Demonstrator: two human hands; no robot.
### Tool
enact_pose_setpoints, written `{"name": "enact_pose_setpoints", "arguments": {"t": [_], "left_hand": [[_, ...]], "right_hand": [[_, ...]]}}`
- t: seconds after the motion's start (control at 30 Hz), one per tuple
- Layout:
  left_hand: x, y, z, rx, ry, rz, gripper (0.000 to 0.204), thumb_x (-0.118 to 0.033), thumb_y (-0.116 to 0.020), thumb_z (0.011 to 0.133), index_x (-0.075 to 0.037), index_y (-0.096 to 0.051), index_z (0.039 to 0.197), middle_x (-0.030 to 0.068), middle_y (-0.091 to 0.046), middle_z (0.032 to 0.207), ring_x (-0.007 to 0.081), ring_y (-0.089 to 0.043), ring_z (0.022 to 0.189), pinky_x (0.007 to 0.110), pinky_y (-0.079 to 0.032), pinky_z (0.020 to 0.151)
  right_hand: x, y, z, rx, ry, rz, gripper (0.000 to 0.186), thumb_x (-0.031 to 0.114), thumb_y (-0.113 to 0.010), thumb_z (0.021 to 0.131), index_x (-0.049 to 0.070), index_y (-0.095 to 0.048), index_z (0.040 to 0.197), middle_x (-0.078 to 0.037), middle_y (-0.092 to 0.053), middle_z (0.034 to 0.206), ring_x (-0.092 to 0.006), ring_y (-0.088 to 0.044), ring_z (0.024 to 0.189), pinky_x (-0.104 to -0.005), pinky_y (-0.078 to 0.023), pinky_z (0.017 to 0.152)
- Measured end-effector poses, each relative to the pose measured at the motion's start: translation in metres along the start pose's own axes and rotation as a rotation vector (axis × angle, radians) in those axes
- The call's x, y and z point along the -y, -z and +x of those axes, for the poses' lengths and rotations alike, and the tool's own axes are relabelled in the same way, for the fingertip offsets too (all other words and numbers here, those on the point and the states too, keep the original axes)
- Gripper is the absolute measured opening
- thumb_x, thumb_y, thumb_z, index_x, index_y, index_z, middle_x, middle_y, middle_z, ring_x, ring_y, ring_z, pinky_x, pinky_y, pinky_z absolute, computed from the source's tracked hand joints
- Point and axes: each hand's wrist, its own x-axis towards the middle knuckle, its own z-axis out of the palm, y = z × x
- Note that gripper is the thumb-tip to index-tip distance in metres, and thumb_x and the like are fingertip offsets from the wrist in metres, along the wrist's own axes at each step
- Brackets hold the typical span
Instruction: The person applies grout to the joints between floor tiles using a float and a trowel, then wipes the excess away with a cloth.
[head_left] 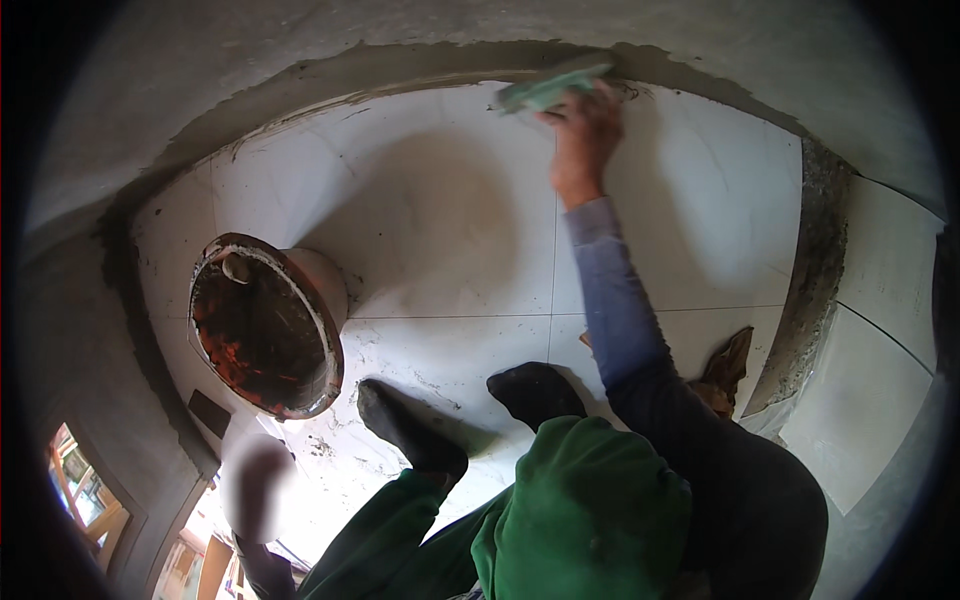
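My right hand [588, 135] grips a green float [550, 88], blurred by motion, at the base of the far wall. The float is against a band of darker wet mortar [390, 70] where wall and tiled floor meet. At the lower left, a smeared brown shape [260, 485] ends a dark sleeve; it appears to be my left hand. Its fingers are not distinguishable, nor is anything it might hold. Nearby stands a mortar-stained bucket [322, 285], its inside dark with reddish-brown patches.
White marbled tiles [430, 270] cover the floor, with crumbs of mortar. My dark-socked feet [535, 388] rest on them, below green trousers. A crumpled brown item [725, 370] lies at right, beside a rough bare strip [800, 300]. A small dark flat piece [208, 413] lies near the bucket.
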Motion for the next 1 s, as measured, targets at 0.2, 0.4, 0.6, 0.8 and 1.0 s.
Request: {"name": "enact_pose_setpoints", "arguments": {"t": [0.2, 0.4, 0.6, 0.8, 1.0], "left_hand": [[0.023, 0.002, -0.018, -0.045, 0.066, -0.011, 0.060, -0.053, -0.064, 0.107, 0.000, -0.068, 0.134, 0.0148, -0.077, 0.110, 0.0242, -0.072, 0.111, 0.041, -0.054, 0.100], [0.062, -0.003, -0.039, -0.072, 0.152, -0.092, 0.064, -0.054, -0.065, 0.106, 0.003, -0.066, 0.136, 0.0155, -0.076, 0.111, 0.0253, -0.071, 0.112, 0.042, -0.054, 0.101], [0.091, -0.007, -0.054, -0.076, 0.248, -0.128, 0.072, -0.059, -0.064, 0.105, 0.004, -0.063, 0.140, 0.0179, -0.076, 0.113, 0.0272, -0.071, 0.114, 0.042, -0.053, 0.104], [0.090, -0.018, -0.057, -0.091, 0.240, -0.164, 0.072, -0.059, -0.064, 0.105, 0.005, -0.064, 0.138, 0.0199, -0.076, 0.112, 0.0280, -0.071, 0.114, 0.043, -0.053, 0.105], [0.056, -0.024, -0.061, -0.120, 0.168, -0.147, 0.071, -0.057, -0.065, 0.105, 0.006, -0.064, 0.137, 0.0206, -0.076, 0.112, 0.0274, -0.071, 0.111, 0.043, -0.054, 0.103]], "right_hand": [[-0.023, -0.073, -0.085, 0.205, -0.085, -0.075, 0.032, 0.016, -0.070, 0.102, 0.001, -0.061, 0.129, -0.011, -0.071, 0.111, -0.0172, -0.073, 0.087, -0.0342, -0.065, 0.069], [0.019, -0.038, -0.029, -0.142, -0.091, -0.053, 0.043, 0.004, -0.066, 0.102, 0.001, -0.048, 0.141, -0.020, -0.062, 0.129, -0.0340, -0.071, 0.109, -0.0471, -0.068, 0.091], [-0.026, -0.118, -0.065, 0.063, -0.125, 0.061, 0.052, 0.006, -0.067, 0.101, 0.006, -0.036, 0.143, -0.021, -0.058, 0.127, -0.0320, -0.072, 0.106, -0.0463, -0.069, 0.082], [-0.074, -0.217, -0.143, 0.395, -0.028, 0.086, 0.039, 0.014, -0.069, 0.100, 0.001, -0.055, 0.134, -0.011, -0.066, 0.109, -0.0188, -0.069, 0.086, -0.0339, -0.059, 0.066], [-0.003, -0.147, -0.118, 0.473, -0.530, 0.272, 0.041, 0.016, -0.064, 0.100, 0.001, -0.061, 0.138, -0.009, -0.070, 0.116, -0.0145, -0.069, 0.095, -0.0321, -0.059, 0.077]]}}
